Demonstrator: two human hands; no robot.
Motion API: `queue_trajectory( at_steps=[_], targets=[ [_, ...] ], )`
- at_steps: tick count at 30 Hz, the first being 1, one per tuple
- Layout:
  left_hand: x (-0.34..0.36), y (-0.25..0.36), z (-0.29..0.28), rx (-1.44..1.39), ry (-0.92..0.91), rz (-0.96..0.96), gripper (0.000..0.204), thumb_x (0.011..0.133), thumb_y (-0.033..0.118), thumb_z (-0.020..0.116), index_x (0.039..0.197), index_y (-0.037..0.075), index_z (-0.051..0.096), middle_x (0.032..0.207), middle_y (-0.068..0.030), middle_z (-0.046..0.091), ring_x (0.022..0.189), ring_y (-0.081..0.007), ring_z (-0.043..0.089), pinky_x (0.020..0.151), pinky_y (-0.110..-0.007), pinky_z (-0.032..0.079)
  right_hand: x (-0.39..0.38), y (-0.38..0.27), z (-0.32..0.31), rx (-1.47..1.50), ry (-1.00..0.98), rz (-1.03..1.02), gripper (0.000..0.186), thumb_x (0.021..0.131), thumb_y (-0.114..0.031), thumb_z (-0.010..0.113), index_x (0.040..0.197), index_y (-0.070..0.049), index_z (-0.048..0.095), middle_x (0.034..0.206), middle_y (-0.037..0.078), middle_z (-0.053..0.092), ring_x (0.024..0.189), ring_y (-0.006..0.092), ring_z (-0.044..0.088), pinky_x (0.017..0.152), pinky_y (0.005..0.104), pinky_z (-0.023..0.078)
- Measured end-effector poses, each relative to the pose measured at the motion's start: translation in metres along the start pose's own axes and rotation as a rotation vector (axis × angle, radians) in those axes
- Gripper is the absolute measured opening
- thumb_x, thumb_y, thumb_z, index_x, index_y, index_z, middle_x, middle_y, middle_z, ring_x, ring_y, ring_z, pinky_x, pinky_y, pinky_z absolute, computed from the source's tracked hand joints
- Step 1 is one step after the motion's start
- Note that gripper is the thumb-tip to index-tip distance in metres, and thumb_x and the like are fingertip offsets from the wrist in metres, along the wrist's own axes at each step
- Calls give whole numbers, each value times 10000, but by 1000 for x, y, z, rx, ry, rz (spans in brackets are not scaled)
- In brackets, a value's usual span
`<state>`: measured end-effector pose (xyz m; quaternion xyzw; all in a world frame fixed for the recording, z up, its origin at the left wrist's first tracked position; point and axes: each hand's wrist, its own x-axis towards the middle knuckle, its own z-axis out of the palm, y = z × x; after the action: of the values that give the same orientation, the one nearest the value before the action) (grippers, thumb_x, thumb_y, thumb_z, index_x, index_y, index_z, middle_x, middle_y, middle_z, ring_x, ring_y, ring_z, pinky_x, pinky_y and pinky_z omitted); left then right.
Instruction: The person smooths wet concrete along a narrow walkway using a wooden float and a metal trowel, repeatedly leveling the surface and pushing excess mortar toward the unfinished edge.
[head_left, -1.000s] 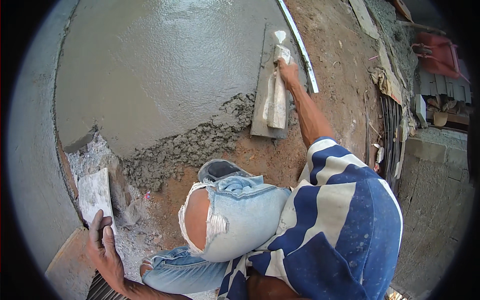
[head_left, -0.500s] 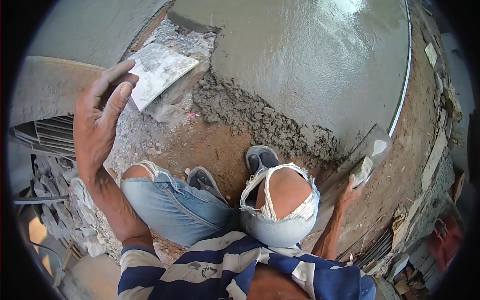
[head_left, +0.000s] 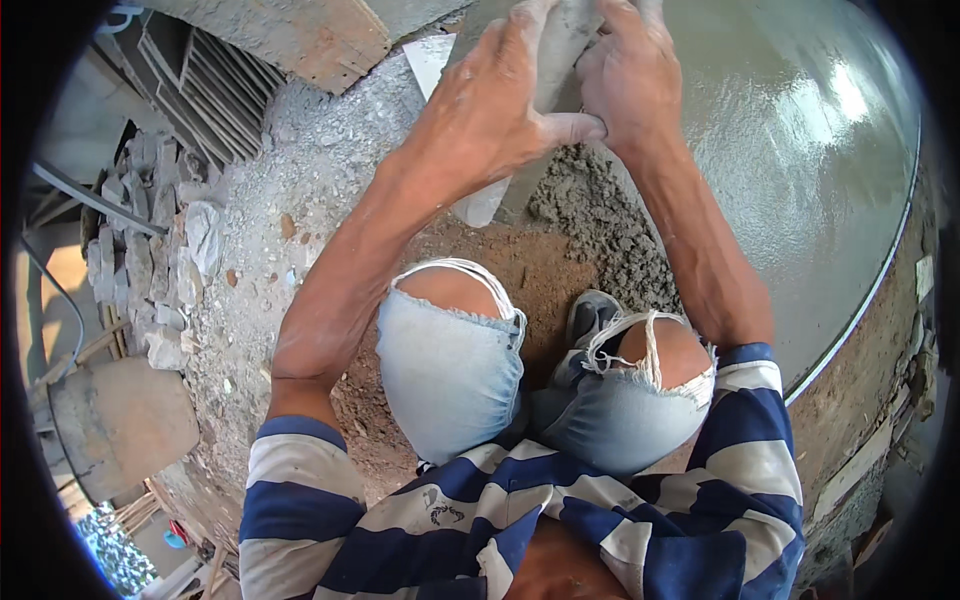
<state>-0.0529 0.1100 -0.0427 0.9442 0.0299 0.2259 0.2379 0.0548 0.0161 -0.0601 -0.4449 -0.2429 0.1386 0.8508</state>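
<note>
Both my hands are stretched out ahead, at the top of the view, on a long grey float (head_left: 562,50) used for smoothing wet cement. My right hand (head_left: 632,88) closes round its right side, where the handle is hidden by the fingers. My left hand (head_left: 492,105) lies over the float's left side, thumb pointing across it toward my right wrist; its fingertips run near the upper edge. Under the float and my left hand, a pale tile (head_left: 430,62) shows in part. Beside the hands spreads smooth wet cement (head_left: 770,150), with a rough crumbly edge (head_left: 605,225) nearer my feet.
A thin pale line (head_left: 868,320) bounds the wet cement on the right. Gravelly ground (head_left: 270,200) stretches left, toward stacked boards (head_left: 215,85), broken stone pieces (head_left: 140,230) and a grey hose (head_left: 100,205). My knees (head_left: 450,360) are bent close below the hands.
My right hand has carried the float from the lower right up toward the tile. My left hand, raised and holding nothing before, has come onto the float. The view has turned left.
</note>
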Motion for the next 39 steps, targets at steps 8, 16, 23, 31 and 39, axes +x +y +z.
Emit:
queue_trajectory(
  at_steps=[8, 16, 23, 31, 39],
  targets=[
    [-184, -137, -86, 54, 111, -659, 593, 818, 113, 666, 1346, -58, 456, 1175, -241, 622, 1072, -305, 622, 950, -378, 462, -33, 38, 4, -566, -816, 205, 661, 935, -444, 568, 1419, -19, 419, 1153, 193, 658, 1012, 270, 657, 896, 407, 521],
    [-389, -173, -50, 290, -3, -1038, 590, 829, 126, 673, 1343, -65, 454, 1215, -268, 597, 1135, -376, 583, 994, -414, 424, -154, 36, -228, -648, 21, 786, 596, 939, -392, 593, 1388, -22, 464, 1115, 146, 662, 965, 223, 662, 829, 343, 534],
    [-398, -271, -17, 166, 183, -1068, 573, 839, 109, 664, 1345, -54, 451, 1237, -252, 578, 1144, -347, 564, 1004, -386, 414, -134, 56, -263, -747, 252, 757, 552, 945, -376, 595, 1352, -16, 501, 1035, 116, 669, 911, 202, 659, 794, 336, 539],
    [-334, -284, -54, 495, -26, -1029, 557, 834, 183, 694, 1320, -12, 503, 1219, -275, 570, 1129, -410, 557, 965, -434, 441, -16, 48, -197, -1253, -65, 525, 385, 972, -322, 569, 1172, 3, 616, 742, 85, 643, 686, 146, 621, 728, 325, 527],
    [-129, 37, -92, -550, -440, -708, 810, 894, 421, 645, 1466, -12, 269, 1422, -292, 379, 1281, -421, 436, 1044, -452, 380, -77, -119, -51, -849, 250, 697, 427, 956, -347, 582, 1239, -27, 604, 939, 64, 656, 884, 176, 641, 820, 340, 496]
  ],
)
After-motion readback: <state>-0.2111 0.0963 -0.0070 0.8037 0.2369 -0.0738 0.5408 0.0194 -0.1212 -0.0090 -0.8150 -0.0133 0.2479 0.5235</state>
